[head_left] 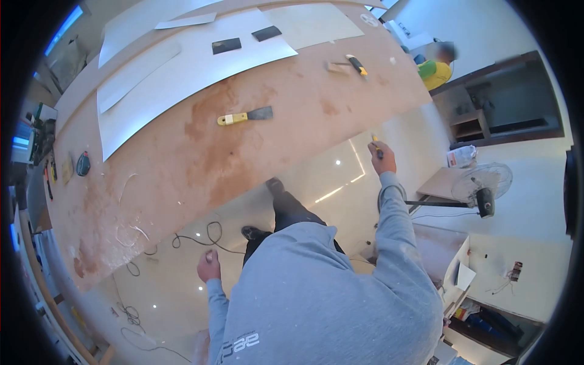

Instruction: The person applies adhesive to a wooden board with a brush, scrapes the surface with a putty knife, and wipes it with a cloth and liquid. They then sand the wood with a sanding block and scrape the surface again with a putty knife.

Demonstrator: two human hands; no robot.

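My right hand (383, 159) is closed around a slim yellow-and-black tool (378, 148), its shape like a utility knife, held out over the floor beyond the table's right edge. Low by my left side, my left hand (208, 266) has its fingers curled in; I cannot tell what, if anything, is in them. In front of me, a putty knife (245, 116) with a yellow handle lies on the brown-stained worktable (292, 91). A black-and-yellow utility knife (357, 66) rests farther back, beside a small wooden block (337, 67).
White sheets (201, 67) with two dark rectangular pieces (227, 46) cover the table's far side. Cables (210, 234) trail over the floor near my feet. A fan (483, 191) stands at right, and a person in a yellow-green shirt (434, 74) is behind the table.
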